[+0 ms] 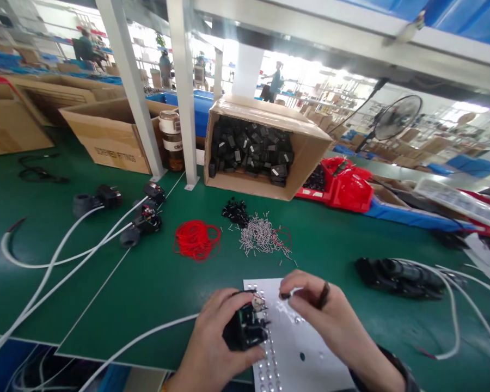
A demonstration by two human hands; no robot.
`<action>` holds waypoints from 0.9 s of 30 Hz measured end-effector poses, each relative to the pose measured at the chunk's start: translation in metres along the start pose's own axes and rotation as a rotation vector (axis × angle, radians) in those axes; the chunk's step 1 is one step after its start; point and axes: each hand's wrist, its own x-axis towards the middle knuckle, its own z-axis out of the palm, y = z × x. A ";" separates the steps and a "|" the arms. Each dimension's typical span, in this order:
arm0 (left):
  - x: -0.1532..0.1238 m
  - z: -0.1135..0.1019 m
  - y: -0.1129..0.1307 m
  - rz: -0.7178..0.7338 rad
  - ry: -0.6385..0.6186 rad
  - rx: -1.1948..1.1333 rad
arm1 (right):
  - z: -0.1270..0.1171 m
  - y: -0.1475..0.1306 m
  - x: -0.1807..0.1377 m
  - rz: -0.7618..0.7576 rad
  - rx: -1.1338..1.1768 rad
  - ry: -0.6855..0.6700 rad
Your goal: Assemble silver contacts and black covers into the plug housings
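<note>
My left hand [216, 340] grips a black plug connector [246, 325] over a white sheet [298, 348] studded with small shiny parts. A white cable [147, 337] runs from the connector off to the lower left. My right hand [322, 316] is closed, pinching a tiny dark part [285, 295] at its fingertips just right of the connector, with a thin dark tool [324, 295] tucked between its fingers. Both hands hover close together at the near edge of the green mat [147, 283].
A coil of red rings [196, 240], a heap of small metal pins [261, 237] and black bits [236, 211] lie ahead. An open cardboard box [306, 158] holds black connectors. Cabled plugs [145, 218] lie left, another black assembly [400, 276] right, red bins [343, 188] behind.
</note>
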 end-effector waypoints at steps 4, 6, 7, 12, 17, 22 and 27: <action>-0.002 0.007 0.011 -0.043 -0.039 0.149 | 0.023 0.005 -0.032 0.020 0.080 0.053; -0.005 0.013 0.010 -0.041 -0.017 0.202 | 0.033 0.006 -0.031 -0.058 0.058 0.073; -0.006 0.015 0.009 -0.023 -0.010 0.229 | 0.037 0.007 -0.030 -0.086 0.047 0.074; -0.004 0.018 -0.007 0.175 0.040 0.355 | 0.037 0.011 -0.028 -0.155 -0.040 -0.006; 0.002 0.016 -0.017 0.288 0.017 0.376 | 0.031 0.009 -0.036 -0.199 -0.194 -0.046; 0.001 0.015 -0.015 0.280 -0.017 0.398 | 0.037 0.003 -0.039 0.069 -0.346 -0.038; -0.003 0.019 -0.011 0.342 0.056 0.450 | 0.045 0.000 -0.034 0.204 -0.272 0.092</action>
